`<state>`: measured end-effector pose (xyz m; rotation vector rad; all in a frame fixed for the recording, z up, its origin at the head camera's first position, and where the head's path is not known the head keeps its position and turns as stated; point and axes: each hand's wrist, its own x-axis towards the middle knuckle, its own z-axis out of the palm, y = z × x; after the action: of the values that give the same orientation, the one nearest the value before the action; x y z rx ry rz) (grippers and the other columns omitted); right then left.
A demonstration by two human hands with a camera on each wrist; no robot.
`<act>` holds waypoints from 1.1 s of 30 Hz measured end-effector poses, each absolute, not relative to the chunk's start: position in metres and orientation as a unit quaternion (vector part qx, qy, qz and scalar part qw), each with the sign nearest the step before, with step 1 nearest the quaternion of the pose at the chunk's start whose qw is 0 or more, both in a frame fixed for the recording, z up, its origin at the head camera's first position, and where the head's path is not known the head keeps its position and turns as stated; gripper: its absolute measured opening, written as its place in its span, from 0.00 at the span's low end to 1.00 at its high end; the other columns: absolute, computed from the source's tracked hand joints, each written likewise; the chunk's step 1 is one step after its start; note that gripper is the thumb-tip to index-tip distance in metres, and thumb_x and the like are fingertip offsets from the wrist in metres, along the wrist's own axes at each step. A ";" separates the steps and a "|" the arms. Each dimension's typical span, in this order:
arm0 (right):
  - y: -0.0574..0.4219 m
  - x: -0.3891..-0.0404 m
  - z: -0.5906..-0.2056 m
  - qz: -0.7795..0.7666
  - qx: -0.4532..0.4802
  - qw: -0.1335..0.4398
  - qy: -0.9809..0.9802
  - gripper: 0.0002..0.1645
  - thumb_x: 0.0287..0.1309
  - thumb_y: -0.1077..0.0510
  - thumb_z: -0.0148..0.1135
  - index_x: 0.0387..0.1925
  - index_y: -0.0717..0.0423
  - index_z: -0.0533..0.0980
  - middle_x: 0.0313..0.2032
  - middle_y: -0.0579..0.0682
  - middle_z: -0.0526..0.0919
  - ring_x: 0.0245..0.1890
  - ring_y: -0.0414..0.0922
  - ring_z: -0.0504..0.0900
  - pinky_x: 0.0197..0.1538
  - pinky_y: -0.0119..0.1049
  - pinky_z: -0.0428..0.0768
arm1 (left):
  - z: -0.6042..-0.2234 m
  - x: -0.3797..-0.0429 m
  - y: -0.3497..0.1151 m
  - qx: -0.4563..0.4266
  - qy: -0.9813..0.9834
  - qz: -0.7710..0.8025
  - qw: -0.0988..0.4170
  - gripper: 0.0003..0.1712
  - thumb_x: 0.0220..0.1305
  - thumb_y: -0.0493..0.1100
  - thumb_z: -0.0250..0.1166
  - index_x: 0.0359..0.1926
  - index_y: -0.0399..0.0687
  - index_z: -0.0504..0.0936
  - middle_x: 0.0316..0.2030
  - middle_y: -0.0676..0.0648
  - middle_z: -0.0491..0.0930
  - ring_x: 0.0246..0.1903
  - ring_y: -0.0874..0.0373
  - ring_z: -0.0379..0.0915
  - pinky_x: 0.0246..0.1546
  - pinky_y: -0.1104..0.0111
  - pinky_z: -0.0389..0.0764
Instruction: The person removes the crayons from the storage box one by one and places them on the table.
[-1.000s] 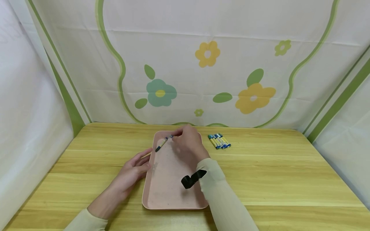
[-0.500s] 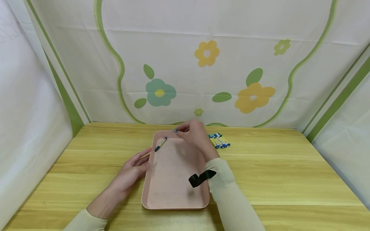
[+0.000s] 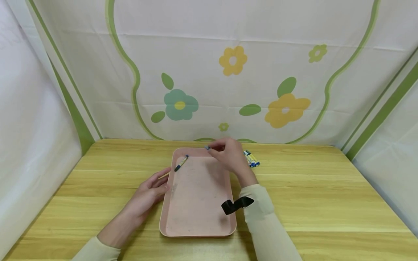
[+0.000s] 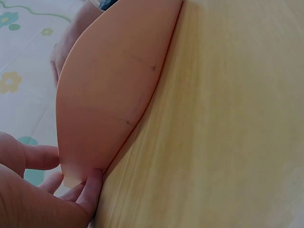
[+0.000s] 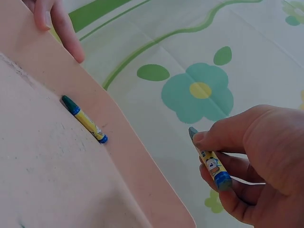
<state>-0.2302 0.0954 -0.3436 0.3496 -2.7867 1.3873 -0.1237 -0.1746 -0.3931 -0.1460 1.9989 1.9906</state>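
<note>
My right hand (image 3: pixel 228 154) is above the far right part of a pink tray (image 3: pixel 196 233). Between thumb and fingers it pinches a crayon (image 5: pixel 214 168) with a grey-blue tip, a yellow wrapper and a blue band. Inside the tray, by its far left wall, lies a dark green crayon (image 3: pixel 181 163), also in a yellow wrapper. My left hand (image 3: pixel 148 195) rests against the tray's left side. In the left wrist view its fairly straight fingers (image 4: pixel 92 190) touch the outer wall.
Several crayons (image 3: pixel 252 159) lie side by side on the wooden table (image 3: pixel 313 203), right of the tray, partly hidden by my right hand. A white flowered curtain (image 3: pixel 202 65) stands behind the table's far edge. Dark specks mark the tray floor.
My right hand has lifted a crayon from the tray's far end and moved right with it, toward the crayon row. The left hand and the dark green crayon have stayed in place.
</note>
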 end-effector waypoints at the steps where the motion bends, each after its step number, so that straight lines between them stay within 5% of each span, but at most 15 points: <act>1: 0.097 -0.230 -0.344 0.443 0.109 0.007 -0.890 0.10 0.67 0.54 0.73 0.47 0.50 0.91 0.47 0.48 0.90 0.44 0.46 0.86 0.46 0.39 0.86 | -0.393 -0.124 -0.175 -0.051 0.699 0.696 0.158 0.36 0.80 0.38 0.56 0.84 0.55 0.59 0.83 0.41 0.56 0.82 0.45 0.56 0.78 0.53 0.64; 10: 0.120 -0.236 -0.346 0.455 0.080 0.026 -0.887 0.10 0.67 0.54 0.72 0.48 0.50 0.90 0.47 0.50 0.91 0.47 0.49 0.87 0.46 0.40 0.86 | -0.391 -0.123 -0.175 -0.052 0.703 0.692 0.155 0.37 0.79 0.38 0.57 0.83 0.55 0.59 0.83 0.41 0.58 0.81 0.46 0.58 0.70 0.64 0.72; 19: 0.152 -0.240 -0.349 0.450 0.059 0.062 -0.889 0.11 0.69 0.55 0.69 0.49 0.52 0.90 0.46 0.55 0.92 0.48 0.52 0.89 0.50 0.46 0.87 | -0.391 -0.122 -0.176 -0.055 0.705 0.690 0.156 0.37 0.79 0.38 0.57 0.83 0.54 0.59 0.83 0.40 0.57 0.80 0.44 0.58 0.73 0.60 0.70; 28: 0.180 -0.244 -0.356 0.442 0.033 0.084 -0.893 0.13 0.70 0.54 0.68 0.50 0.54 0.90 0.48 0.58 0.92 0.49 0.54 0.89 0.51 0.48 0.87 | -0.391 -0.122 -0.177 -0.056 0.707 0.687 0.156 0.37 0.79 0.38 0.57 0.83 0.55 0.59 0.83 0.40 0.57 0.81 0.44 0.58 0.67 0.67 0.74; 33: 0.194 -0.245 -0.361 0.448 0.008 0.084 -0.890 0.14 0.70 0.52 0.69 0.51 0.54 0.90 0.49 0.59 0.92 0.49 0.54 0.89 0.47 0.39 0.85 | -0.391 -0.122 -0.177 -0.056 0.706 0.689 0.155 0.37 0.79 0.38 0.57 0.83 0.55 0.59 0.83 0.41 0.57 0.81 0.45 0.58 0.66 0.69 0.74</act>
<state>-0.2451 0.1942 -0.3607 0.0250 -2.6562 1.3374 -0.1224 -0.1767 -0.3913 -0.1597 2.0216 1.9747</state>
